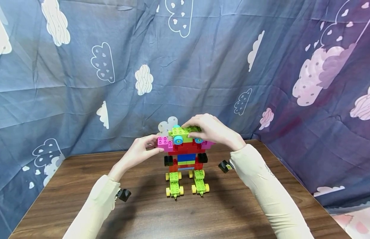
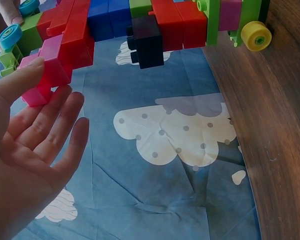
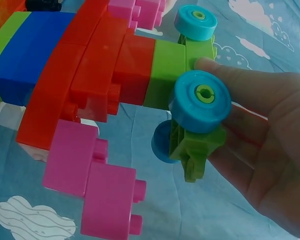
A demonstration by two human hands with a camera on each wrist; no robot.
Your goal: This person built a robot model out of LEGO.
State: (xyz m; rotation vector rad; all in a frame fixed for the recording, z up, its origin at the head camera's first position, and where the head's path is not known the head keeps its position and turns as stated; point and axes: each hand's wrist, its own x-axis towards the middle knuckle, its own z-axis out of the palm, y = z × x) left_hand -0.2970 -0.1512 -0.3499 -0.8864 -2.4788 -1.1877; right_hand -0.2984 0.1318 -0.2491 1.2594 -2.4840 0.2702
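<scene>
A robot-like figure of toy building bricks stands upright on the table, with a red [image 1: 185,147] and blue [image 1: 186,157] body. Across its top lies a lime-green wheeled base [image 1: 181,133] with turquoise wheels [image 3: 200,100]. My right hand [image 1: 213,129] grips this base, thumb on the near side and fingers over the far side. At the figure's left shoulder, my left hand [image 1: 140,147] pinches a pink brick [image 2: 55,57] between thumb and fingers. More pink bricks [image 3: 110,197] jut out at the other shoulder, partly behind my right hand in the head view.
Two green wheeled bases [image 1: 174,187] with yellow wheels form the feet on the wooden table [image 1: 149,212]. Black bricks [image 1: 168,161] stick out at the figure's sides. A blue cloud-print cloth [image 1: 191,73] hangs behind. Small black devices [image 1: 123,195] sit at both wrists.
</scene>
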